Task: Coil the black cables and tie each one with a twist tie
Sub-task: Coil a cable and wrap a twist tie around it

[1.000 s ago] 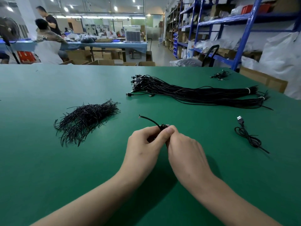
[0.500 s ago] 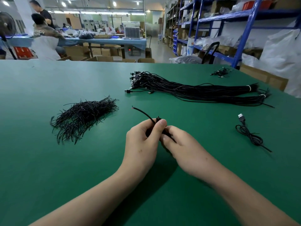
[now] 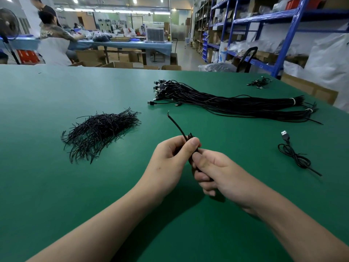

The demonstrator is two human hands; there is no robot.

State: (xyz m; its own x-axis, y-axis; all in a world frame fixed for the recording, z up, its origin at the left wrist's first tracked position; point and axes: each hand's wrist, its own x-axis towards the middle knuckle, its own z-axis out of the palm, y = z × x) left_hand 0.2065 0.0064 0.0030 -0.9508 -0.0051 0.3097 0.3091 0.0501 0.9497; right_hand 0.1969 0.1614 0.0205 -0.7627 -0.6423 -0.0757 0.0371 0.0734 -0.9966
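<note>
Green matting covered the wide table (image 3: 56, 186), and everything for the job lay on it. Largest was the long bundle of black cables (image 3: 236, 104), uncoiled and stretched across the far right, plugs at one end and bare ends at the other. Well apart from it, at the near left, sat the heap of twist ties (image 3: 100, 133).

Both hands met above the mat near the middle. The left hand (image 3: 170, 163) had its fingers curled in, the thumb pressed down on the upper part of the held cable (image 3: 191, 148). The right hand (image 3: 221, 173) was wrapped round the lower part, its fingers closed over it. To the right, apart from both hands, a finished cable (image 3: 296, 157) lay gathered, plug pointing away.

Little of the held cable showed (the hands hid most of it), only a dark strip between the thumbs. A loose tail (image 3: 176, 125) stood up and to the left from the left thumb.

Judging by that grip, the step in hand was binding this coil. Whether a tie was already round it could not be told. The next move would call for holding the loops firmly with one hand while the other twisted the tie ends tight, without letting the coil spring open.
</note>
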